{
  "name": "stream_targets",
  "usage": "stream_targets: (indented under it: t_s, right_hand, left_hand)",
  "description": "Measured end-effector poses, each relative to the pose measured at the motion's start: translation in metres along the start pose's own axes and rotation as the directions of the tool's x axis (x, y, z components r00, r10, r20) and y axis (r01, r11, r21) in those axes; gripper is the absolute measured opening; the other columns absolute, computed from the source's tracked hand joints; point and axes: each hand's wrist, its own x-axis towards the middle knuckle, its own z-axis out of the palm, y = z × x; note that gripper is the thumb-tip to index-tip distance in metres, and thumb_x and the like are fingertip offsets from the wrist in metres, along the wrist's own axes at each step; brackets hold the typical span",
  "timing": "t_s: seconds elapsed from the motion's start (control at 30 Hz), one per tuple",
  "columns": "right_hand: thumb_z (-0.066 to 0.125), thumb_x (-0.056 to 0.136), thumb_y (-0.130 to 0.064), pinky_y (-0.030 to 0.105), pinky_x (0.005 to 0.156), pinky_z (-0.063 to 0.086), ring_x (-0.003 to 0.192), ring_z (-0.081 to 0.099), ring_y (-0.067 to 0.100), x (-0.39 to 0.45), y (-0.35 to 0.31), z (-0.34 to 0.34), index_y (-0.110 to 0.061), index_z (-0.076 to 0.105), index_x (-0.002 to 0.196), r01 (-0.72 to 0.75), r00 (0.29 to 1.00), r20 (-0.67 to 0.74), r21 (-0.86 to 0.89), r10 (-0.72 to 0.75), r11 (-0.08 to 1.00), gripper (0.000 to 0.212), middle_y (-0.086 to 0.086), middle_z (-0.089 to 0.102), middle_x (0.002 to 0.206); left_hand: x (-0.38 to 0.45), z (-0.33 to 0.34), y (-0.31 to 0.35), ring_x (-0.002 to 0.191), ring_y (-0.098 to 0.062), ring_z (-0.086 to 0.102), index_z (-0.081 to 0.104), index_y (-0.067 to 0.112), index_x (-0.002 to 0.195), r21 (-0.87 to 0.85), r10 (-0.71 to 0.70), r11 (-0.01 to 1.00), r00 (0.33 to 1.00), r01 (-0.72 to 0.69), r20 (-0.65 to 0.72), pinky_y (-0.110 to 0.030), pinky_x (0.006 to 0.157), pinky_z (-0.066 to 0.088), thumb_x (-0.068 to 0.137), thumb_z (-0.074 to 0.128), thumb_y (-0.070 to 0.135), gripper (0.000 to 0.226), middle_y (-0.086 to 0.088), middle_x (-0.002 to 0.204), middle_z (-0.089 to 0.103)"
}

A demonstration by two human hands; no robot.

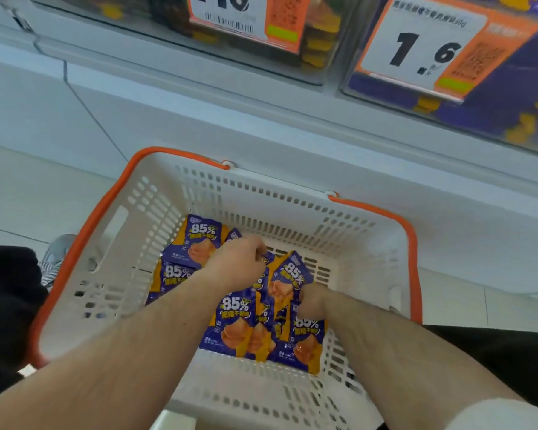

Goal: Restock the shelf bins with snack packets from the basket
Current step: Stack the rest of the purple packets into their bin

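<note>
Purple-and-orange snack packets (235,324) are being gathered: both the left hand (241,259) and right hand (312,301) clutch packets inside the basket (112,243); next, lifting them to the far shelf bins (479,97).

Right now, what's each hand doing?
Left hand: fingers curled, pinching a snack packet in the basket.
Right hand: gripping another packet.
</note>
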Motion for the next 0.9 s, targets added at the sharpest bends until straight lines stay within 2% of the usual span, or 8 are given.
stream_targets:
  t_s: [0.1,0.2,0.27,0.37,0.57,0.7,0.77,0.9]
  right_hand:
    - [0.048,0.100,-0.018,0.041,0.110,0.035,0.127,0.048,0.032,0.000,0.001,-0.001,-0.007,0.056,0.132,-0.053,0.999,-0.004,-0.015,0.052,0.999,0.035,0.015,0.053,0.137]
    - [0.045,0.099,-0.022,0.045,0.110,0.031,0.129,0.045,0.032,-0.009,-0.001,-0.007,-0.016,0.056,0.132,-0.079,0.996,-0.035,0.002,0.079,0.997,0.035,0.010,0.052,0.137]
    - [0.042,0.098,-0.020,0.041,0.098,0.041,0.117,0.051,0.029,-0.016,-0.001,-0.019,-0.017,0.058,0.129,-0.061,0.997,-0.041,0.060,0.064,0.996,0.034,0.009,0.056,0.130]
    - [0.045,0.099,-0.018,0.031,0.068,0.039,0.077,0.048,0.018,-0.038,0.000,-0.051,-0.022,0.056,0.085,-0.002,0.993,-0.117,0.099,0.014,0.995,0.018,0.000,0.051,0.085]
    - [0.046,0.101,-0.028,0.031,0.065,0.035,0.072,0.044,0.014,-0.113,-0.005,-0.128,-0.029,0.045,0.081,0.149,0.940,-0.317,0.044,-0.128,0.988,0.021,-0.010,0.041,0.077]
    - [0.052,0.099,-0.027,0.030,0.064,0.035,0.076,0.048,0.014,-0.174,-0.006,-0.162,-0.027,0.050,0.077,0.281,0.847,-0.492,0.098,-0.199,0.955,0.022,-0.009,0.048,0.079]
    - [0.055,0.098,-0.029,0.025,0.060,0.034,0.073,0.047,0.010,-0.202,-0.003,-0.170,-0.028,0.050,0.075,0.340,0.781,-0.592,0.137,-0.199,0.930,0.024,-0.010,0.048,0.078]
    - [0.068,0.089,-0.037,0.028,0.076,0.044,0.091,0.055,0.015,-0.249,0.005,-0.176,-0.020,0.056,0.106,0.448,0.559,-0.829,0.290,-0.012,0.845,0.026,-0.006,0.054,0.096]
  left_hand:
    - [0.001,0.001,-0.001,0.105,-0.019,0.058,0.056,0.022,0.123,-0.005,-0.010,1.000,1.000,0.010,0.013,-0.039,0.089,0.053,0.094,0.047,0.018,0.030,-0.001,0.122,0.061]
    - [-0.001,-0.001,0.001,0.105,-0.020,0.058,0.054,0.021,0.125,-0.010,-0.021,1.000,0.998,0.021,0.060,-0.038,0.090,0.053,0.094,0.048,0.018,0.032,-0.001,0.122,0.060]
    - [-0.003,-0.002,0.004,0.104,-0.019,0.058,0.054,0.021,0.125,-0.005,-0.027,1.000,0.995,0.028,0.098,-0.038,0.090,0.053,0.093,0.050,0.020,0.032,-0.001,0.121,0.060]
    - [-0.010,-0.007,0.012,0.106,-0.019,0.058,0.050,0.021,0.131,0.013,-0.023,1.000,0.990,0.021,0.141,-0.036,0.092,0.052,0.094,0.052,0.025,0.037,-0.002,0.126,0.058]
    - [-0.034,-0.031,0.043,0.097,-0.015,0.059,0.039,0.021,0.141,-0.194,0.049,0.980,0.996,-0.033,0.078,-0.030,0.080,0.050,0.095,0.056,0.037,0.052,0.002,0.126,0.055]
    - [-0.057,-0.063,0.079,0.086,-0.018,0.066,0.060,0.026,0.103,-0.442,0.164,0.864,0.965,-0.240,-0.203,-0.037,0.081,0.053,0.096,0.057,0.020,0.010,0.006,0.095,0.068]
    - [-0.068,-0.078,0.097,0.087,-0.016,0.070,0.066,0.025,0.098,-0.518,0.187,0.782,0.924,-0.345,-0.333,-0.038,0.083,0.056,0.095,0.058,0.008,0.019,0.003,0.094,0.074]
    - [-0.091,-0.109,0.127,0.068,0.001,0.068,0.068,0.015,0.100,-0.605,0.186,0.647,0.866,-0.464,-0.465,-0.014,0.057,0.051,0.094,0.058,0.002,0.017,0.007,0.084,0.074]
